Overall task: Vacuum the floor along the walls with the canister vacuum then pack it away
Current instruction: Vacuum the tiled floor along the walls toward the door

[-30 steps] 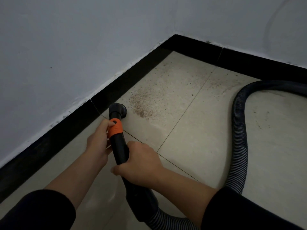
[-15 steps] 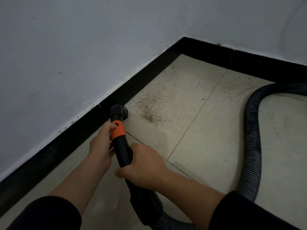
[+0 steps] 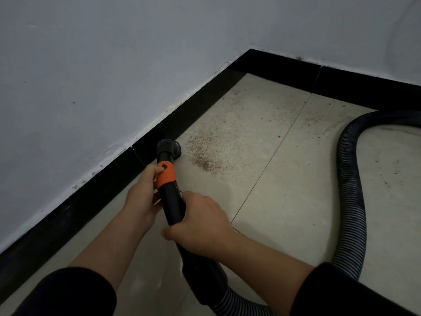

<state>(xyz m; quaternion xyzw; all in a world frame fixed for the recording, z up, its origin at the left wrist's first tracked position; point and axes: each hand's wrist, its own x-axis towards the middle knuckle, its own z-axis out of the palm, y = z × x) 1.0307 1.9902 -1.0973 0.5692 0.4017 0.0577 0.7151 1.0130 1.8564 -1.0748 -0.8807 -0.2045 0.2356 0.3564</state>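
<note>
The round black nozzle (image 3: 169, 148) is down on the pale floor tile (image 3: 284, 201), tucked at the foot of the black skirting (image 3: 91, 185) on the left. Whether it touches that edge, I cannot tell. Up from it comes the black wand (image 3: 172, 206), tilted back toward the person, with an orange collar (image 3: 165, 174) just above the nozzle.

The left hand (image 3: 141, 197) grips the wand at that collar, with the thumb laid over the orange band. The right hand (image 3: 200, 229) is wrapped around the wand lower down, fingers curled over the top.

Just right of the nozzle there's a dense patch of brown grit (image 3: 205, 156), close beside it but not under it. Thinner specks trail ahead toward the corner (image 3: 250, 53), where the left skirting meets the far skirting (image 3: 341, 80). A grout line (image 3: 262, 172) runs diagonally through the tiles to the right of the grit.

The ribbed hose (image 3: 350, 190) leaves the wand at the bottom, passes behind the right arm, climbs the right side and bends off the right edge near the far skirting. Between wand and hose lies a broad stretch of tile. The hose fences it on the right, the skirting on the left, and the corner closes it ahead. Grey wall (image 3: 91, 87) rises above the skirting, and dark sleeves (image 3: 68, 293) cover both forearms at the bottom.
</note>
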